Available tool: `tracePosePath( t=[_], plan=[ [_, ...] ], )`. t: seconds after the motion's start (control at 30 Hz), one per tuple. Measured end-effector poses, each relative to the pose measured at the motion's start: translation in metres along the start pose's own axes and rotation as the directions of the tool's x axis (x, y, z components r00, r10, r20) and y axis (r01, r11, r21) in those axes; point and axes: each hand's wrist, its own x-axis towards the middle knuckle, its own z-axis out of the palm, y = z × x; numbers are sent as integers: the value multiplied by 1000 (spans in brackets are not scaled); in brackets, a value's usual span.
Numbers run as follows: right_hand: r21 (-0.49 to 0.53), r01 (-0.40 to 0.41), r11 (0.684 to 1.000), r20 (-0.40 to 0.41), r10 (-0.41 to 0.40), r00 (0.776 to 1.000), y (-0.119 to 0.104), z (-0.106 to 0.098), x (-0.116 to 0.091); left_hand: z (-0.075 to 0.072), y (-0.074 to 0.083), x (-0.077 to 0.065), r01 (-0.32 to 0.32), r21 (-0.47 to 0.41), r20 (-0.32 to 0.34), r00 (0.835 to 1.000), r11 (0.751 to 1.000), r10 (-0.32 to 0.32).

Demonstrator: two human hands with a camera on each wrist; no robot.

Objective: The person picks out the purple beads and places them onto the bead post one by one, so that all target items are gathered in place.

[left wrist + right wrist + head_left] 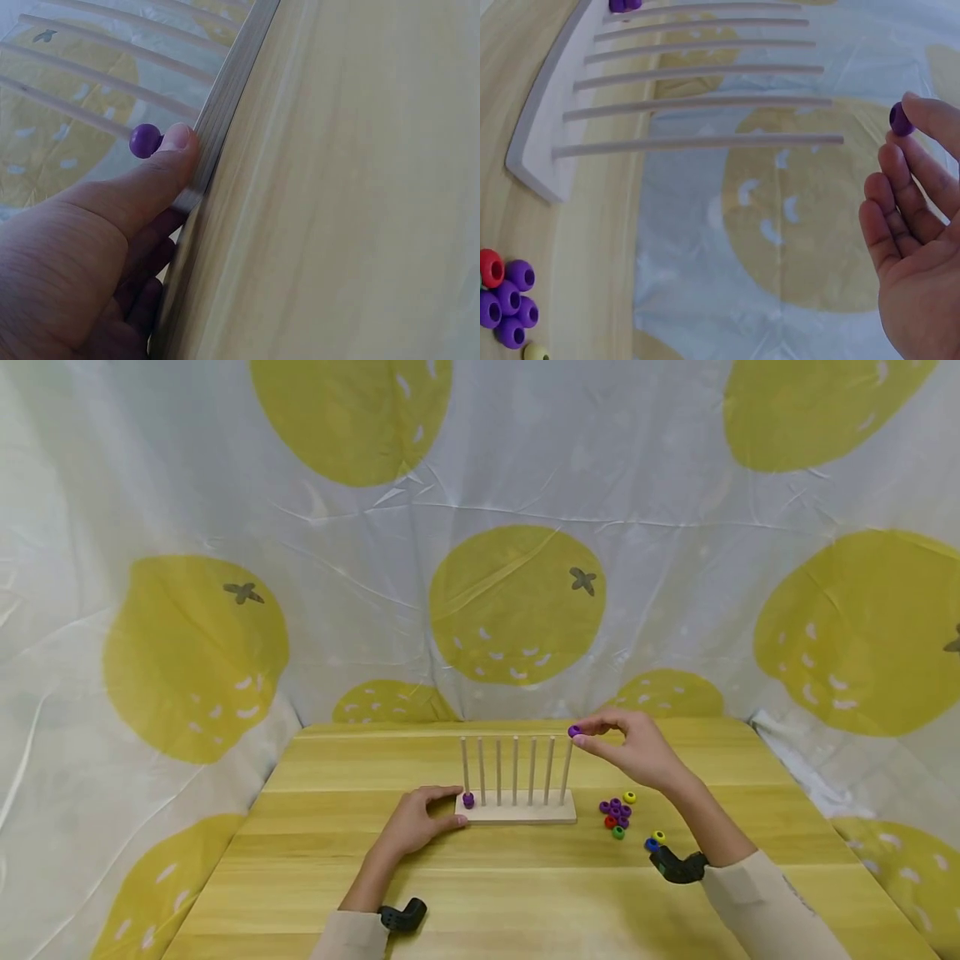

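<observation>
A pale wooden peg stand (pixel 517 812) with a row of several upright pegs is on the table. My left hand (pixel 414 820) grips its left end, thumb along the front edge and fingers at the back. Two purple beads (pixel 468 800) sit low on the leftmost peg, beside that hand; in the left wrist view one purple bead (pixel 145 140) shows past the thumb. My right hand (pixel 633 750) pinches another purple bead (pixel 901 119) between thumb and index finger. The right wrist view has this bead a short way off the tip of the rightmost peg (pixel 705 142).
Right of the stand lie several loose purple beads (pixel 616 812), with a red bead (pixel 610 822), a green bead (pixel 618 832) and a yellow bead (pixel 629 797). Nearer the right wrist are a blue bead (pixel 651 843) and another yellow bead (pixel 659 836). A lemon-patterned curtain (pixel 517 485) hangs behind the table.
</observation>
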Motion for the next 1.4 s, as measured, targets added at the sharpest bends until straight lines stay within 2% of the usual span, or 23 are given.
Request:
tracePosePath(
  t=[0.23,0.53,0.77,1.4],
  plan=[
    [9,27,1000,6,-27,1000,-10,3,15,0,2,-1,7,7,-3,1000,1000,-7],
    [44,62,997,36,-64,997,-26,18,32,2,-1,0,-2,8,-1,1000,1000,2],
    [56,47,997,62,-51,997,-40,31,43,2,-1,0,-1,-1,-5,1000,1000,1],
    [77,156,985,153,-166,974,-60,73,71,1,0,-1,-4,-22,-5,1000,1000,4]
  ],
)
